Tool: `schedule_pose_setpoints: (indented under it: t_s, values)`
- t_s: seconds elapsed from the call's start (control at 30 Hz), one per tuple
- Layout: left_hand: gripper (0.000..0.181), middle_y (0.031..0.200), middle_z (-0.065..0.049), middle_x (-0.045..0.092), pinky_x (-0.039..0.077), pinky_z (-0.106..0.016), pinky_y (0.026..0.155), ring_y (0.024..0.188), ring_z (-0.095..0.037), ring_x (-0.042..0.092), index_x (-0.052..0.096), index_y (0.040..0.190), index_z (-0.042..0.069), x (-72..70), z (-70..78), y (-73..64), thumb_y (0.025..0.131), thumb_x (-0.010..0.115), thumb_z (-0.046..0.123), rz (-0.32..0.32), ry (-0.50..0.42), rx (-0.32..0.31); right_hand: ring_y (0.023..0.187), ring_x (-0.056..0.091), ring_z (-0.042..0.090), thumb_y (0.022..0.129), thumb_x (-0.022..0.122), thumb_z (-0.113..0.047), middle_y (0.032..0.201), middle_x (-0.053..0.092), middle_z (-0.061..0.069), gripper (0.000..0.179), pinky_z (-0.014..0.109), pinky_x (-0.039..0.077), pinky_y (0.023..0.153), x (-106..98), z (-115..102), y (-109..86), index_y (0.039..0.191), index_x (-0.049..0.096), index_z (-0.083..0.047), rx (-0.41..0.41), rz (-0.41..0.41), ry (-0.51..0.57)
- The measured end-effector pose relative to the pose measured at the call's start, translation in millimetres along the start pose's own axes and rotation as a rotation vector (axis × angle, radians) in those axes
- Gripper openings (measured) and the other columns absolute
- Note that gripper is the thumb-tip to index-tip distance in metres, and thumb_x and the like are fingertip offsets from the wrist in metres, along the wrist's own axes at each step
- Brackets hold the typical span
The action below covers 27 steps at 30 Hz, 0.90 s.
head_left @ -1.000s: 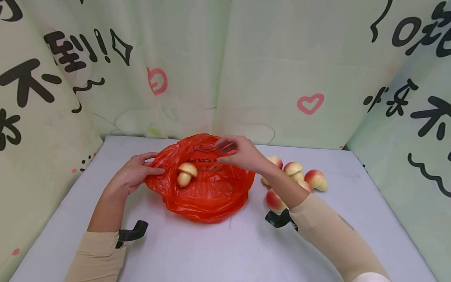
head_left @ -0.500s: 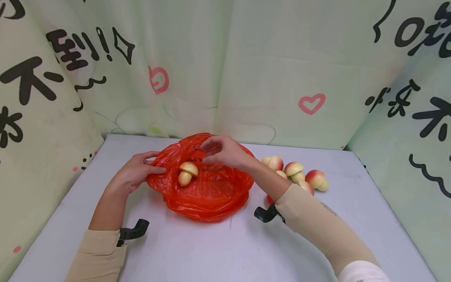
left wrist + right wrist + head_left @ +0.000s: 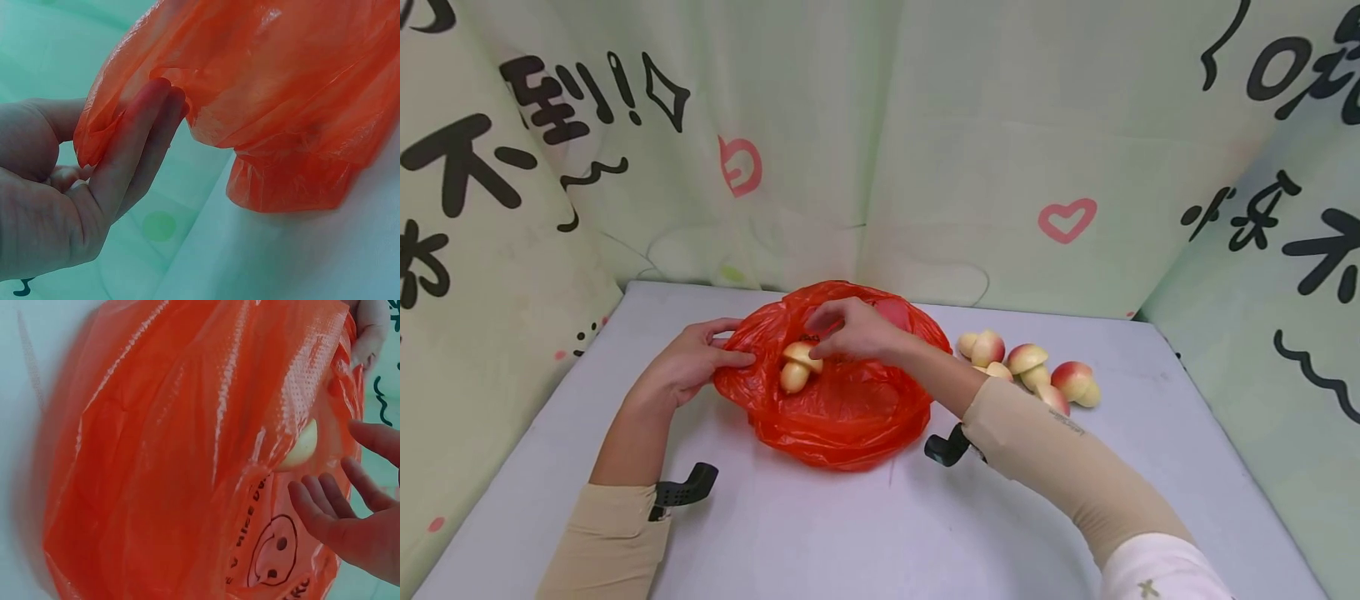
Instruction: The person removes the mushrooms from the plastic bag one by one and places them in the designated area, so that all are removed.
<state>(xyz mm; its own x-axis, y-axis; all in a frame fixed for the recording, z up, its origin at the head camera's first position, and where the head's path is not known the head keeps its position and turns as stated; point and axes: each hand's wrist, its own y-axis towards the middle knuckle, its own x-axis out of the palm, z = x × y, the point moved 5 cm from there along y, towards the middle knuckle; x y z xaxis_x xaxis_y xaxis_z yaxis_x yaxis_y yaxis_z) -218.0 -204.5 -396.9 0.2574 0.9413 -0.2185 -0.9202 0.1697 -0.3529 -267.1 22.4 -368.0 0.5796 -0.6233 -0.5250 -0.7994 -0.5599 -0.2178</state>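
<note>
A red plastic bag [image 3: 842, 433] stands on the table with its mouth spread toward me. My left hand [image 3: 688, 362] pinches its left rim between thumb and fingers; the left wrist view shows the film [image 3: 97, 134] caught there. One yellowish toy mushroom [image 3: 796, 377] lies inside the bag near that rim. Above the bag's mouth, my right hand [image 3: 853, 329] reaches in from the right, its fingertips beside the mushroom's cap. In the right wrist view its fingers [image 3: 312, 506] are spread and bent a little, with a gap between them and the mushroom [image 3: 301, 449].
Several red-and-yellow toy mushrooms [image 3: 1028, 360] lie in a cluster on the white table [image 3: 820, 533] to the right of the bag. Printed curtains [image 3: 955, 167] enclose the back and both sides.
My right hand has moved left and slightly down, across the bag's mouth to the mushroom's cap. The left hand keeps its grip on the rim.
</note>
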Motion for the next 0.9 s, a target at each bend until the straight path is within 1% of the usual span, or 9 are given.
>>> schedule_pose_setpoints:
  t_s: [0.1,0.17,0.33,0.47,0.67,0.9]
  values:
    - [0.077,0.146,-0.026,0.055,0.063,-0.029,0.085,0.095,-0.015,0.071,0.031,0.163,0.007,0.0,-0.3,0.4,0.098,0.071,0.016,-0.002,0.0,-0.001,0.122,0.06,0.027,0.09,0.08,-0.015,0.137,0.065,0.014,0.042,0.031,0.061,0.09,4.6,-2.2,4.2,0.13,0.068,-0.009,0.008,-0.016,-0.039]
    - [0.078,0.147,-0.026,0.055,0.063,-0.029,0.085,0.096,-0.015,0.071,0.03,0.163,0.007,-0.1,-0.1,0.1,0.098,0.072,0.017,-0.002,0.004,-0.002,0.122,0.059,0.027,0.09,0.081,-0.016,0.136,0.065,0.013,0.043,0.032,0.061,0.09,7.2,-4.5,6.0,0.13,0.068,-0.01,0.017,-0.024,-0.063]
    - [0.08,0.148,-0.026,0.054,0.063,-0.029,0.086,0.097,-0.015,0.071,0.028,0.164,0.007,-0.6,-0.4,0.4,0.098,0.072,0.018,0.0,0.011,-0.008,0.117,0.059,0.023,0.089,0.082,-0.018,0.132,0.066,0.009,0.044,0.033,0.06,0.091,14.6,-8.2,11.0,0.13,0.067,-0.013,0.054,-0.029,-0.118]
    - [0.08,0.149,-0.025,0.053,0.063,-0.03,0.087,0.101,-0.017,0.07,0.028,0.164,0.008,-1.3,-1.0,1.4,0.098,0.072,0.019,0.002,0.012,-0.013,0.113,0.06,0.021,0.086,0.085,-0.018,0.129,0.067,0.006,0.045,0.03,0.059,0.09,21.0,-9.3,15.7,0.128,0.068,-0.013,0.073,-0.026,-0.178]
    - [0.081,0.15,-0.024,0.052,0.063,-0.031,0.088,0.106,-0.021,0.068,0.028,0.165,0.009,-1.5,-1.2,1.9,0.098,0.073,0.019,0.008,0.014,-0.021,0.104,0.061,0.021,0.084,0.086,-0.018,0.12,0.068,0.007,0.045,0.026,0.058,0.084,26.9,-13.5,17.9,0.125,0.068,-0.01,0.061,-0.022,-0.265]
    - [0.08,0.15,-0.025,0.053,0.063,-0.03,0.087,0.101,-0.016,0.07,0.028,0.164,0.008,-1.6,-2.0,2.0,0.098,0.072,0.019,0.003,0.012,-0.008,0.1,0.061,0.02,0.082,0.089,-0.019,0.118,0.069,0.006,0.048,0.024,0.058,0.08,29.9,-14.6,18.3,0.123,0.067,-0.009,0.035,-0.023,-0.308]
